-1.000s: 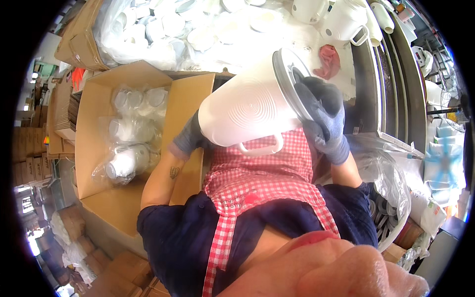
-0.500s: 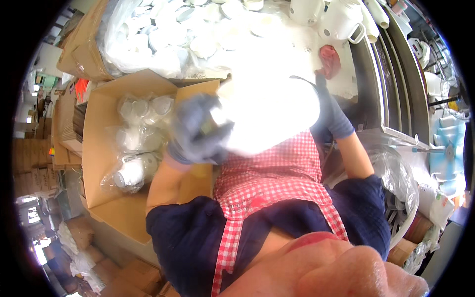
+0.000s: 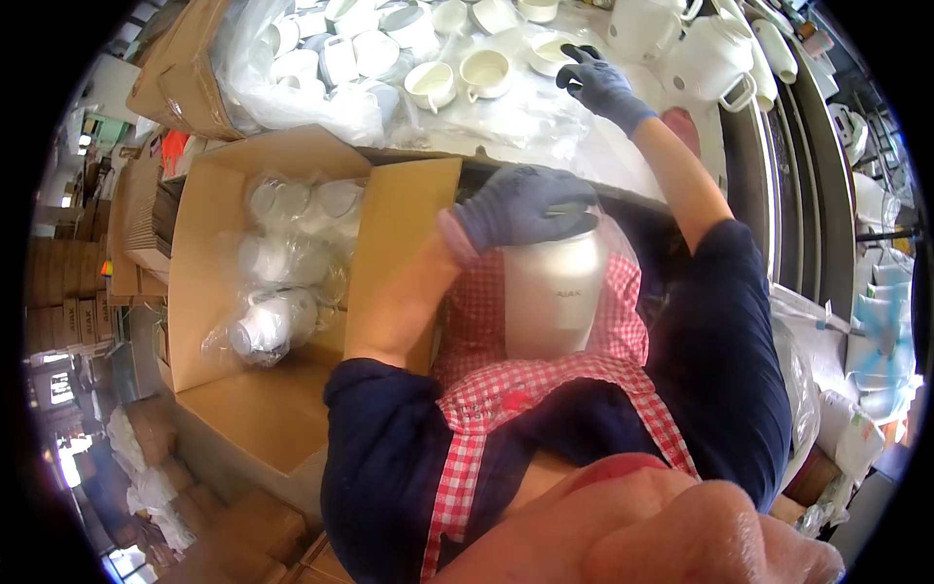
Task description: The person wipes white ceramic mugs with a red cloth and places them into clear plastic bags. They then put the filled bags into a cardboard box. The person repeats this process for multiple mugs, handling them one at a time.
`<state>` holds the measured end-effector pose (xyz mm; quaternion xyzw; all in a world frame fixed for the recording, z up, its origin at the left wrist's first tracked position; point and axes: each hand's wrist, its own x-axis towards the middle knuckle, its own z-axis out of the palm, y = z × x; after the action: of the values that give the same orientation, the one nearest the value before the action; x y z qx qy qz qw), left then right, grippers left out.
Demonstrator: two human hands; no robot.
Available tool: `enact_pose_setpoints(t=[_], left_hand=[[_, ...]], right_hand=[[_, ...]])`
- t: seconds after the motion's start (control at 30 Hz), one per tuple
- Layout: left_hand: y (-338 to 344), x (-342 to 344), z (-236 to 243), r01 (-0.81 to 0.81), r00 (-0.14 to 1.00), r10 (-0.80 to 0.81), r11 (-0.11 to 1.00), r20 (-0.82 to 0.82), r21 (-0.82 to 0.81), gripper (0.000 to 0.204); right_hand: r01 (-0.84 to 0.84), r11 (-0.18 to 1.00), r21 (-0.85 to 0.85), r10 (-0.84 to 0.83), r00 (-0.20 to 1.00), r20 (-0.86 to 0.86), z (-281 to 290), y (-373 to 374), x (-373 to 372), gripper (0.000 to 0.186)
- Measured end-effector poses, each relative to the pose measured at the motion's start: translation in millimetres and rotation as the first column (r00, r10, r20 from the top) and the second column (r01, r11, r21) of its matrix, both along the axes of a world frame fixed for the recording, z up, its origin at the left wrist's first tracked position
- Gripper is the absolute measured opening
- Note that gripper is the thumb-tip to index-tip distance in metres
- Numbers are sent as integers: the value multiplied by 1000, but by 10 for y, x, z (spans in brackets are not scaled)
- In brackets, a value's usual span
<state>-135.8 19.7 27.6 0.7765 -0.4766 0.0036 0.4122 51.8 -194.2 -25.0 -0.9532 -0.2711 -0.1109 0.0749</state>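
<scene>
My left hand (image 3: pixel 516 204), in a grey glove, grips the top of a white vessel (image 3: pixel 550 302) held upright against my red checked apron (image 3: pixel 472 321). A thin clear film, perhaps a bag, shows beside the vessel's top. My gloved right hand (image 3: pixel 593 83) is stretched out over the worktop, fingers bent and apart beside a shallow white cup (image 3: pixel 541 56); I see nothing held in it. Several other white cups (image 3: pixel 484 74) and pieces lie on clear plastic near it. Large white jugs (image 3: pixel 705 58) stand just right of that hand.
An open cardboard box (image 3: pixel 219 375) on my left holds bagged white pieces (image 3: pixel 272 326). A carton (image 3: pixel 180 78) and stacked flat cardboard (image 3: pixel 146 229) lie behind it. Metal rails (image 3: pixel 783 195) run along my right. A pink cloth (image 3: pixel 681 131) is partly behind my right arm.
The vessel has turned from sideways to upright and moved lower. My left hand has moved onto its top. My right hand has let go of it and moved up over the worktop.
</scene>
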Motion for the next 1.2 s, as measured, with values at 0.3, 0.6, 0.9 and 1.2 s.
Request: enact_pose_setpoints(t=[0.3, 0.6, 0.9, 1.2], left_hand=[[149, 68, -181, -230, 957, 209, 970, -202, -85, 30], [224, 39, -403, -403, 875, 482, 674, -44, -620, 46], [466, 233, -279, -288, 958, 251, 832, -141, -474, 48], [-24, 330, 381, -271, 962, 261, 885, -79, -378, 29]], right_hand=[[106, 909, 402, -112, 994, -10, 443, 287, 61, 37], [244, 525, 816, 451, 733, -509, 552, -236, -1826, 63], [372, 235, 898, 820, 420, -389, 361, 344, -1546, 66], [-154, 793, 590, 205, 979, -20, 129, 181, -1657, 27]])
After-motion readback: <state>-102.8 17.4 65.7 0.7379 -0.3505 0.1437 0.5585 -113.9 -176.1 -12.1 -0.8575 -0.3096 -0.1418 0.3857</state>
